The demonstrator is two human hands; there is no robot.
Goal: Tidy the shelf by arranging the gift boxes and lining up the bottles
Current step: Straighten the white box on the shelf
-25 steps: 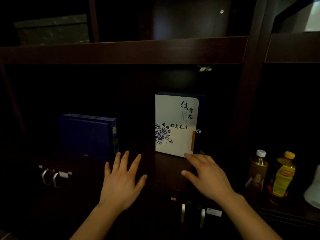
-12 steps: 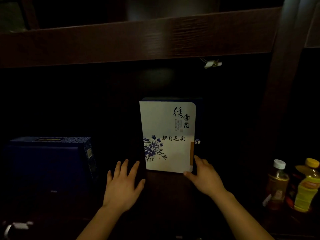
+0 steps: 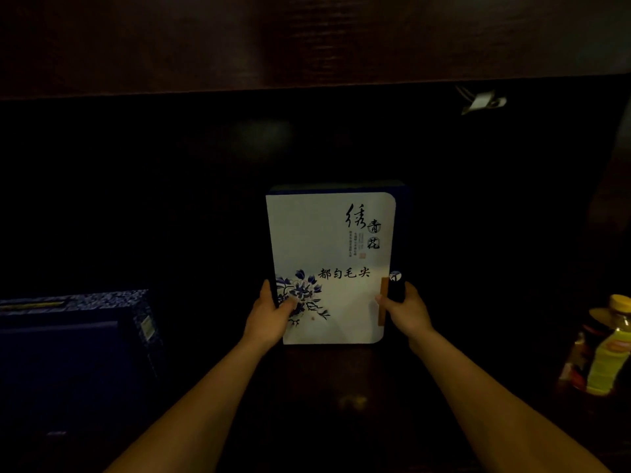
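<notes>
Grips a white box (image 3: 331, 240) with both hands, upright in the middle of a dark shelf (image 3: 345, 380), printed face toward the camera. Clamps the left edge with the left hand (image 3: 268, 317): thumb laid across the blue flower print, fingers out of sight behind. Clamps the right edge with the right hand (image 3: 408, 310): thumb by the orange strip, fingers curled round the dark spine. Hard to tell whether the bottom edge rests on the shelf or hangs just above it. Both forearms stretched in from the near side, one at each side of the box.

To the left and nearer, well apart from the white box and untouched: a blue box (image 3: 68, 356) with a speckled top. At the right edge of view: a yellow bottle (image 3: 611, 353) with a yellow cap, and just left of it a darker bottle (image 3: 577, 367), too dim to make out. Overhead, a wooden board (image 3: 307, 39); under it, up to the right, a small pale clip (image 3: 483, 102).
</notes>
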